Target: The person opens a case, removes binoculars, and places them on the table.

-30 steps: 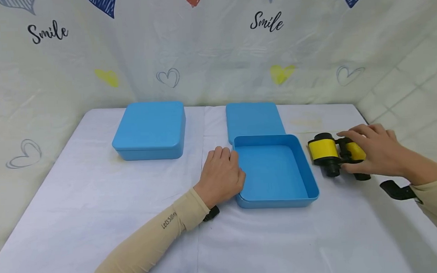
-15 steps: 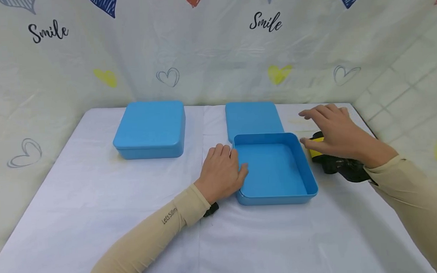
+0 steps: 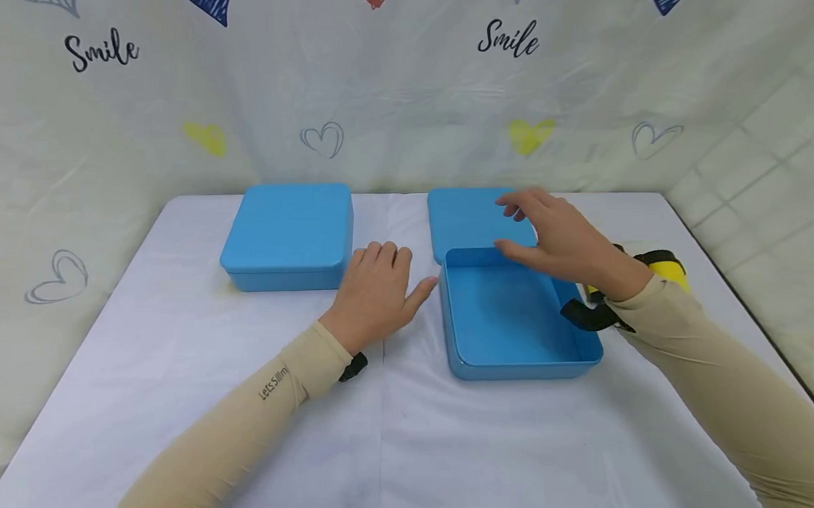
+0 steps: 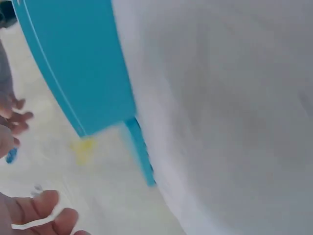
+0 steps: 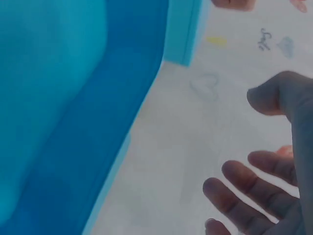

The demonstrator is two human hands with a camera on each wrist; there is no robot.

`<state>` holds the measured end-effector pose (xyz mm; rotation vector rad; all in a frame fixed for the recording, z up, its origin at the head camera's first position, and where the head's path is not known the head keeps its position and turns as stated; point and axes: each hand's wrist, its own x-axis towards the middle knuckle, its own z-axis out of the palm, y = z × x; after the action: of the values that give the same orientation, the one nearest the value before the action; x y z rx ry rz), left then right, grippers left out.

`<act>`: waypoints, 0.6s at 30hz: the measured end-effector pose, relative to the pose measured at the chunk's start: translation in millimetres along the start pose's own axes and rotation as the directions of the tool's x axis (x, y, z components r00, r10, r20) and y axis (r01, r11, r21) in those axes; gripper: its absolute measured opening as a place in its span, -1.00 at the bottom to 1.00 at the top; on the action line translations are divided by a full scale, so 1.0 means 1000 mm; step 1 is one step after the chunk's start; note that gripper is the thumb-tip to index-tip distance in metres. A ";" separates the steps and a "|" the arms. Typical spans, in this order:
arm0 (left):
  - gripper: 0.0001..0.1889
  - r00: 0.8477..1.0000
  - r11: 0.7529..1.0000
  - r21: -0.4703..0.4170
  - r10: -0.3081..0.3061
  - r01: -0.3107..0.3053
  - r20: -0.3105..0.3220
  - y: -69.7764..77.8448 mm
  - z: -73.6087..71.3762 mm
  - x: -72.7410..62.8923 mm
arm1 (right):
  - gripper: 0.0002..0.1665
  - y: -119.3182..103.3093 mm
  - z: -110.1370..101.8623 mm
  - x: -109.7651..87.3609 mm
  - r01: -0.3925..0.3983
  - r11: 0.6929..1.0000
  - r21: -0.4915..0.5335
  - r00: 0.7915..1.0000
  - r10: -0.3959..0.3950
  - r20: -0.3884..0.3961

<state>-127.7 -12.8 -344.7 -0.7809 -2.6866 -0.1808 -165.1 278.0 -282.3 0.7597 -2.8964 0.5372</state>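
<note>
An open blue box stands right of the middle, with nothing visible inside it. Over its back edge hovers my right hand, fingers spread and holding nothing. Behind the box lies a flat blue lid, partly covered by that hand. My left hand is left of the box, thumb out, apart from it and near the closed blue box. Black-and-yellow binoculars lie to the right, largely hidden by my right wrist and sleeve. The right wrist view shows the open box's inner wall beside my fingers.
A white cloth covers the table, whose right edge shows beyond my right arm. A pale printed backdrop with hearts and lettering hangs directly behind the table. A black wrist strap juts over the open box's right side.
My right hand has left the binoculars and moved left over the open box. My left hand has drawn back leftward from the box's left rim. The binoculars stay on the table.
</note>
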 end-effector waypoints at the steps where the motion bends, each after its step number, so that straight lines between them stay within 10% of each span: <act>1: -0.50 1.000 1.000 0.005 -0.005 0.005 -0.015 -0.007 -0.002 -0.001 | -0.31 -0.004 0.002 0.003 -0.011 0.999 0.036 1.000 0.010 0.004; 8: -0.53 0.991 1.000 0.022 -0.012 0.015 -0.133 -0.054 -0.009 -0.012 | -0.40 -0.026 0.019 0.026 -0.028 0.980 0.198 1.000 0.030 -0.005; 18: -0.51 0.993 0.989 -0.128 -0.088 0.077 -0.078 -0.107 -0.020 -0.029 | -0.40 -0.058 0.042 0.057 -0.073 0.947 0.311 0.997 0.068 0.026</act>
<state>-156.4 -121.5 -338.8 -0.6820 -2.6495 -0.3966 -186.6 190.0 -293.1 0.6969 -2.8967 1.0209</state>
